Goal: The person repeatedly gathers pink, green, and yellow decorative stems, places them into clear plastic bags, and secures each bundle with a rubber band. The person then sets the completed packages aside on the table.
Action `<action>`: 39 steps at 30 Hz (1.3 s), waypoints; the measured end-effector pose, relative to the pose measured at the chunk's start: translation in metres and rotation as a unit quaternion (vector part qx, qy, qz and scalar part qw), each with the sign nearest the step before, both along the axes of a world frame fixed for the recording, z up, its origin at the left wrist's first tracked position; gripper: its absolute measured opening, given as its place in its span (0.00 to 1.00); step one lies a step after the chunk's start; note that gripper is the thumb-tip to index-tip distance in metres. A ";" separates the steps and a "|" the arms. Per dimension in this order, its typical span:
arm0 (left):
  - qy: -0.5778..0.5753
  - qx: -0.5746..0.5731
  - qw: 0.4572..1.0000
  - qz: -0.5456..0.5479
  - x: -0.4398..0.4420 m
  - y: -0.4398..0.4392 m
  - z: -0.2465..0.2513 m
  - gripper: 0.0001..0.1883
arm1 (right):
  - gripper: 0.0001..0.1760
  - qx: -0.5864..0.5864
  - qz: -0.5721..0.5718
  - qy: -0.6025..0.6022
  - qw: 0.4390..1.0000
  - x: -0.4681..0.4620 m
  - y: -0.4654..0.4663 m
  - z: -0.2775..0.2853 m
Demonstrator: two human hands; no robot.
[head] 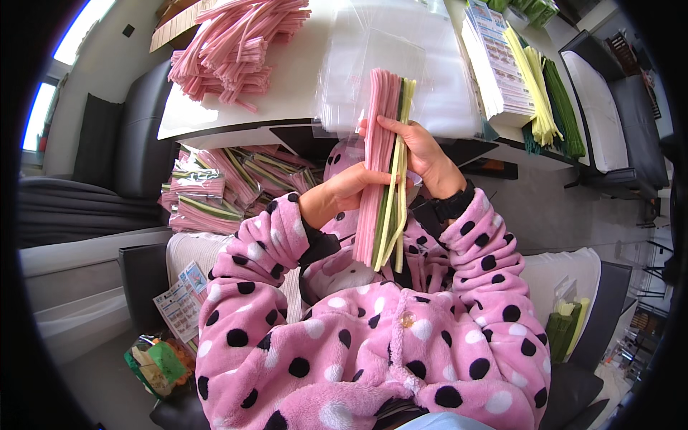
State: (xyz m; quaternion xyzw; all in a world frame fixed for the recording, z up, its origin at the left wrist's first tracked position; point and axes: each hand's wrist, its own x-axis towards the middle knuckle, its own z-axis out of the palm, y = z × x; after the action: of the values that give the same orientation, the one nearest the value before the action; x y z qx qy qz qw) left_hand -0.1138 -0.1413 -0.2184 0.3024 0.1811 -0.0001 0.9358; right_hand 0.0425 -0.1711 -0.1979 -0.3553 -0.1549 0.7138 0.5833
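Both hands hold an upright bundle of pink chenille stems (381,145) in front of my chest, with dark green chenille stems (382,220) and pale yellow chenille stems (408,99) along its right side. My left hand (344,188) grips the bundle around its middle, thumb across the front. Higher up, my right hand (424,153) wraps it from the right. A few yellow stems splay apart at the lower end. Behind the bundle's top, transparent plastic bags (451,70) lie stacked on the white table (301,97).
Loose pink stems (231,54) are heaped at the table's left. At its right are printed cards (494,64), yellow stems (537,97) and green stems (561,107). Filled bags (209,188) pile up below the table's left edge. A bag of green stems (564,328) rests on a chair at right.
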 end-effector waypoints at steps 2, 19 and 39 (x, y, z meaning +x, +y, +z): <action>0.016 0.031 0.999 0.001 -0.001 0.001 -0.005 0.15 | 0.17 -0.002 -0.005 -0.014 1.000 0.000 0.000 0.000; 0.059 0.060 0.996 0.028 -0.036 -0.003 -0.007 0.10 | 0.16 0.049 -0.018 -0.028 0.998 -0.002 0.005 -0.003; -0.039 -0.189 0.979 0.071 -0.071 -0.040 -0.003 0.15 | 0.16 0.042 -0.072 -0.024 0.996 0.013 0.015 -0.014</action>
State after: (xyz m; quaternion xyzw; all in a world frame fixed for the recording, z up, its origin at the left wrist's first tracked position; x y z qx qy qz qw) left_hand -0.1853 -0.1811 -0.2213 0.1067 0.1623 0.0436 0.9800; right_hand 0.0553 -0.1562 -0.2122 -0.3577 -0.1733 0.6541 0.6435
